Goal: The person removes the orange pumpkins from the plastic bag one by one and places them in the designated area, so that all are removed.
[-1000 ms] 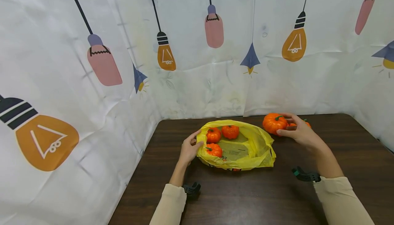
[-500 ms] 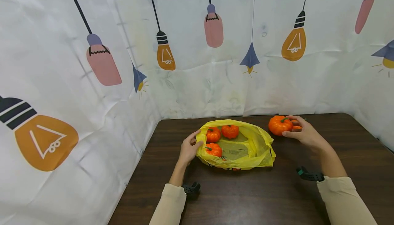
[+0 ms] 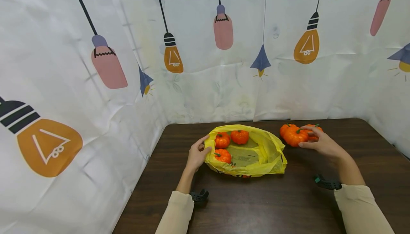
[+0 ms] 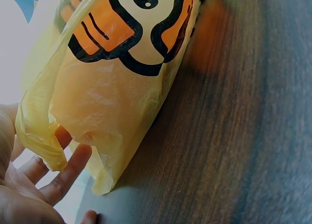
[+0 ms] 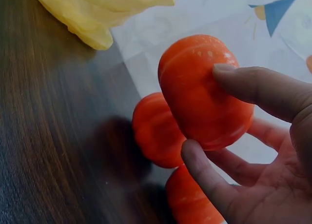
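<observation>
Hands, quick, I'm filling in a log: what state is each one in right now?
Left hand: closed, holding the bag by its rim.
Right hand: closed, holding a pumpkin between thumb and fingers.

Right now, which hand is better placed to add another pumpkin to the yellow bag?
Probably the right hand: it holds a pumpkin between thumb and fingers, to the right of the open yellow bag. The left hand grips the bag's left rim, farther from the other pumpkins outside.
</observation>
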Demonstrator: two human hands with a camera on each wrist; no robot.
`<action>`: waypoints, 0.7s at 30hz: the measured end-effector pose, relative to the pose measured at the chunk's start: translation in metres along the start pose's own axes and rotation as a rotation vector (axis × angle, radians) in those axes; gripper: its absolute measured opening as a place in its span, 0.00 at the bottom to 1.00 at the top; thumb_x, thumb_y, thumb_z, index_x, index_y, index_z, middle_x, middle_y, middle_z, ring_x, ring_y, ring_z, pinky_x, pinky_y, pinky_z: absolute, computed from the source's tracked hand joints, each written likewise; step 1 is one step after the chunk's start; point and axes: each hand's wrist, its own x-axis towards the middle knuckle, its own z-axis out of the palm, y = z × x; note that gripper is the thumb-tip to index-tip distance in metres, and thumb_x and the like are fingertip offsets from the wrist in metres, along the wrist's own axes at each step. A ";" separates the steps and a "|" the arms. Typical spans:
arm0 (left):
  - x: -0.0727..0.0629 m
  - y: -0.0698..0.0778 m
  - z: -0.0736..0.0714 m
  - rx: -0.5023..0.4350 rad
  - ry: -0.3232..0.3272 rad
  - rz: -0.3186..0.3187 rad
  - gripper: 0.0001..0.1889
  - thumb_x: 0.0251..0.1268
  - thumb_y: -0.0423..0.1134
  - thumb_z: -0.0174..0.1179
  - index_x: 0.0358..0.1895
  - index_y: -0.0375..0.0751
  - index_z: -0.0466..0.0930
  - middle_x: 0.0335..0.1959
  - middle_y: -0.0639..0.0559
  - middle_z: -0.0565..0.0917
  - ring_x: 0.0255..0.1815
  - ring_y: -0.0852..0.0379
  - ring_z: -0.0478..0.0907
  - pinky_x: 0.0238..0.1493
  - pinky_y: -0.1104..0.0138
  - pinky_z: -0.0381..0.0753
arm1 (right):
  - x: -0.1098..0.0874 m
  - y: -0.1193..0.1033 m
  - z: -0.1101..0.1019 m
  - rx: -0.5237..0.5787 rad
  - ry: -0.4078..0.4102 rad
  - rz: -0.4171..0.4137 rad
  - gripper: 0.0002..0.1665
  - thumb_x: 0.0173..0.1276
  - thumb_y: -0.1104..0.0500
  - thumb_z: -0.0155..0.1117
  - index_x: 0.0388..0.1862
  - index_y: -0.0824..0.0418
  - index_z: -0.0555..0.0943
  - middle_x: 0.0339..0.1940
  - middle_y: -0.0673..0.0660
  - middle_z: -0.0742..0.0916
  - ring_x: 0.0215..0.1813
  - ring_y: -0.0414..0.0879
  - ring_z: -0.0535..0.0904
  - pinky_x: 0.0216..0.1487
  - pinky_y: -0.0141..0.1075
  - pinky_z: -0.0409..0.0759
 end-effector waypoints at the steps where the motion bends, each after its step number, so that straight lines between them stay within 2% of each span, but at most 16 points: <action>1: 0.000 -0.001 0.001 0.003 0.009 0.005 0.29 0.73 0.36 0.62 0.75 0.52 0.71 0.42 0.35 0.88 0.26 0.59 0.76 0.27 0.68 0.76 | 0.000 0.001 0.000 0.009 -0.006 0.007 0.52 0.73 0.47 0.67 0.84 0.61 0.50 0.77 0.81 0.58 0.72 0.79 0.58 0.60 0.70 0.69; 4: 0.000 -0.003 0.002 0.014 0.026 0.009 0.28 0.73 0.37 0.63 0.74 0.57 0.73 0.42 0.39 0.89 0.26 0.60 0.77 0.27 0.70 0.77 | 0.000 0.005 0.000 0.016 -0.019 0.019 0.51 0.73 0.47 0.67 0.84 0.61 0.51 0.76 0.80 0.59 0.72 0.78 0.58 0.60 0.71 0.68; 11: -0.001 -0.002 0.002 0.000 0.024 0.013 0.28 0.73 0.38 0.63 0.74 0.55 0.73 0.45 0.38 0.89 0.29 0.59 0.79 0.29 0.69 0.79 | 0.001 0.014 0.000 -0.004 -0.039 0.016 0.51 0.72 0.47 0.68 0.83 0.62 0.52 0.74 0.80 0.63 0.71 0.77 0.61 0.59 0.72 0.68; 18: -0.018 0.032 -0.005 -0.018 -0.041 -0.011 0.29 0.74 0.32 0.61 0.76 0.42 0.69 0.47 0.31 0.87 0.31 0.56 0.81 0.32 0.67 0.81 | -0.001 0.020 -0.001 -0.020 -0.054 -0.010 0.48 0.73 0.50 0.68 0.81 0.63 0.55 0.72 0.79 0.66 0.69 0.75 0.64 0.59 0.68 0.71; 21: -0.020 0.035 -0.005 -0.018 -0.042 -0.008 0.29 0.74 0.32 0.60 0.76 0.42 0.69 0.47 0.31 0.87 0.31 0.56 0.81 0.31 0.67 0.80 | -0.001 0.024 -0.001 -0.016 -0.065 -0.011 0.47 0.73 0.51 0.68 0.82 0.63 0.55 0.73 0.79 0.65 0.69 0.75 0.63 0.59 0.69 0.70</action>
